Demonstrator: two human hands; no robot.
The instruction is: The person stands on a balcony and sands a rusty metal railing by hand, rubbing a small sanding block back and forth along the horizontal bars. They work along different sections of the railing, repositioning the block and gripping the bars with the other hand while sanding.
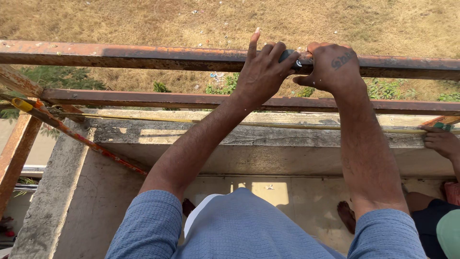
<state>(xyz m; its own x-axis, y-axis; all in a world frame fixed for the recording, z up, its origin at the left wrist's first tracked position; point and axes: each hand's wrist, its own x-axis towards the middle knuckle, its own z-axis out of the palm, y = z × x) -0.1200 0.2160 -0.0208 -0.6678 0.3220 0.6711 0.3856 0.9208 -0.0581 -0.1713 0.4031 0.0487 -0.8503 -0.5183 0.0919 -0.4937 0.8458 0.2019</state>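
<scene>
Fingers [268, 52] of left hand [262, 72] part spread, index raised straight, thumb and remaining fingers pinching small dark object [290, 57] against top rail; fingers of right hand [331, 67] curled down over same rail, touching object's other end. Nearest: blue checked sleeves [148, 225] and shirt front, bare feet [346, 216] on concrete floor below. Next out: weathered wooden plank [249, 135] along wall top, yellow measuring tape [143, 118] stretched across it. Right edge: another person's hand [442, 142] resting on plank by tape's end. Beyond: lower rusty rail [143, 98], then upper rusty rail [143, 55] bearing both hands and dark object. Left: orange-painted diagonal bar [72, 132]. Farthest: dry grass [191, 19], green weeds [225, 86]
</scene>
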